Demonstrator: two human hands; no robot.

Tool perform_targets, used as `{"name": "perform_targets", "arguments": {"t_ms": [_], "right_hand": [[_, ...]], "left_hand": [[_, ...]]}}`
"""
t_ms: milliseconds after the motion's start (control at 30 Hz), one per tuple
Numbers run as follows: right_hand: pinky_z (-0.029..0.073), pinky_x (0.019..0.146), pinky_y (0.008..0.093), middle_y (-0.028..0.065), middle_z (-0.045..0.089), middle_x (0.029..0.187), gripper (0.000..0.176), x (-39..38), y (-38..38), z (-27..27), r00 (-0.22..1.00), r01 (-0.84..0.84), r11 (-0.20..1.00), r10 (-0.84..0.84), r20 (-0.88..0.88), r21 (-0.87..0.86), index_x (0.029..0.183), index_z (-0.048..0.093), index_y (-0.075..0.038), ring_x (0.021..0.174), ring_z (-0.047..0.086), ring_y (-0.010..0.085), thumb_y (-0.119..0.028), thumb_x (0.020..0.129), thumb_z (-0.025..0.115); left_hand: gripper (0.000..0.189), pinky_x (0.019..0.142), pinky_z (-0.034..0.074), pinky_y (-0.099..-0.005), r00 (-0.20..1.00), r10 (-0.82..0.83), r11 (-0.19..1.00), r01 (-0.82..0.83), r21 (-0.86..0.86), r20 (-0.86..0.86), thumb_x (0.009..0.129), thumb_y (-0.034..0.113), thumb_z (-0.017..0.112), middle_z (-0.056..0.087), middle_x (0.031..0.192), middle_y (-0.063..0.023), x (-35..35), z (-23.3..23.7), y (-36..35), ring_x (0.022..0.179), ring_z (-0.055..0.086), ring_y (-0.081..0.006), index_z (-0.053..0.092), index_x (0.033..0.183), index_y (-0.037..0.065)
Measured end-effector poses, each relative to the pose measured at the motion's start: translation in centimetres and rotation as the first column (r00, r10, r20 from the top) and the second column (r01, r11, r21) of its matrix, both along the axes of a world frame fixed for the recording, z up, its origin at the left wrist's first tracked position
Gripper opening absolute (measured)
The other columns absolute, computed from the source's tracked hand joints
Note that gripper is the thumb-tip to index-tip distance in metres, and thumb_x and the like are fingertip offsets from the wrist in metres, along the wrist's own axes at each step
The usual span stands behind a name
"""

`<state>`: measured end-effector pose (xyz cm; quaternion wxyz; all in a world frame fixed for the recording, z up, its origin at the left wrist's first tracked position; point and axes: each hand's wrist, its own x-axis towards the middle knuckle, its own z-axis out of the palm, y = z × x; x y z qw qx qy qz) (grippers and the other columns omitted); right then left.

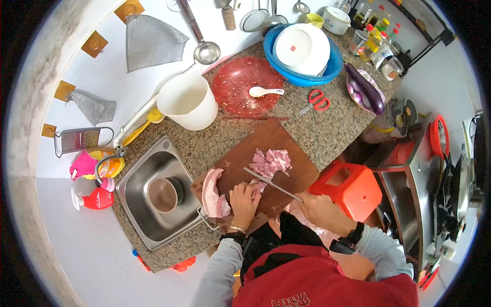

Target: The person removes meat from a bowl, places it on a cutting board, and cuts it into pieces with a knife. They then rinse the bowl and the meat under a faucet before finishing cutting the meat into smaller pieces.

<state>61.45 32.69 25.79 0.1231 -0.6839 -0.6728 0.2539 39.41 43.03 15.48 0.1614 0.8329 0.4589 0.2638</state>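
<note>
My right hand (318, 209) is closed round the handle of a kitchen knife (273, 184). Its blade points up and left over the wooden cutting board (240, 153). My left hand (243, 201) has its fingers curled down on a piece of raw meat (261, 185) beside the blade, partly hidden under the fingers. Just beyond the blade lies a heap of cut meat pieces (270, 162). A larger slab of raw meat (214, 197) rests at the board's left edge, left of my left hand.
A steel sink (148, 225) holding a brown pot (162, 195) is at left. Behind the board are a white bucket (190, 105), red round tray (230, 82), white spoon (263, 92), red-handled scissors (318, 100) and blue basin (302, 79). A red stool (358, 194) stands right.
</note>
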Motion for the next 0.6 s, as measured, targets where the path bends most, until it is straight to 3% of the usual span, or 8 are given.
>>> {"name": "perform_targets", "arguments": {"t_ms": [67,233,367,433,533,600], "right_hand": [[0.050,0.049,0.0497,0.0195,0.062,0.062,0.016,-0.4,-0.7,0.6,1.000,-0.014,0.999,0.015,-0.014,0.032,0.096,0.056,-0.005,0.055,0.062,0.0389,-0.020,0.091,0.053],[0.050,0.049,0.0485,0.0198,0.063,0.065,0.020,-0.3,-1.4,0.8,0.993,-0.100,0.992,0.105,0.054,-0.080,0.102,0.057,-0.003,0.057,0.063,0.0373,-0.019,0.091,0.054],[0.049,0.049,0.0480,0.0213,0.063,0.069,0.020,0.1,-1.8,3.2,0.994,-0.081,0.991,0.089,0.068,-0.107,0.101,0.057,-0.002,0.060,0.064,0.0369,-0.018,0.089,0.055],[0.049,0.050,0.0478,0.0218,0.064,0.073,0.018,0.7,-2.2,3.5,0.995,-0.089,0.974,0.096,0.026,-0.210,0.097,0.056,0.000,0.062,0.065,0.0363,-0.015,0.086,0.056],[0.049,0.049,0.0491,0.0182,0.061,0.063,0.021,0.2,-1.1,2.8,0.990,-0.109,0.970,0.124,0.060,-0.218,0.103,0.055,-0.003,0.055,0.062,0.0380,-0.019,0.090,0.056],[0.049,0.049,0.0493,0.0188,0.061,0.063,0.019,-1.0,0.8,-0.6,0.989,-0.140,0.977,0.145,0.019,-0.159,0.100,0.055,-0.003,0.054,0.062,0.0384,-0.019,0.090,0.054]], "left_hand": [[0.020,0.068,0.037,-0.0411,1.000,-0.001,1.000,0.001,0.016,-0.025,0.075,0.019,0.071,0.054,0.085,-0.0069,0.0,-0.3,0.0,0.080,0.052,-0.0282,0.060,0.089,0.012],[0.019,0.067,0.036,-0.0408,0.999,0.006,1.000,-0.005,0.018,-0.052,0.073,0.020,0.072,0.053,0.083,-0.0069,0.0,-0.1,0.0,0.079,0.051,-0.0282,0.059,0.084,0.011],[0.020,0.066,0.036,-0.0404,1.000,-0.004,1.000,0.003,0.026,0.007,0.071,0.017,0.072,0.053,0.083,-0.0066,-0.1,0.0,0.2,0.078,0.051,-0.0277,0.058,0.084,0.011],[0.020,0.066,0.036,-0.0404,0.999,-0.016,1.000,0.015,0.014,0.041,0.071,0.016,0.073,0.052,0.083,-0.0066,0.1,0.0,0.2,0.078,0.051,-0.0275,0.058,0.084,0.011],[0.021,0.065,0.035,-0.0403,0.999,-0.028,0.999,0.027,0.037,0.034,0.070,0.014,0.073,0.053,0.083,-0.0073,0.0,0.0,0.3,0.076,0.051,-0.0287,0.057,0.083,0.010],[0.020,0.066,0.036,-0.0404,0.999,-0.032,0.999,0.031,0.035,0.027,0.070,0.014,0.073,0.053,0.083,-0.0076,-0.1,0.2,0.3,0.076,0.051,-0.0291,0.058,0.084,0.010]]}}
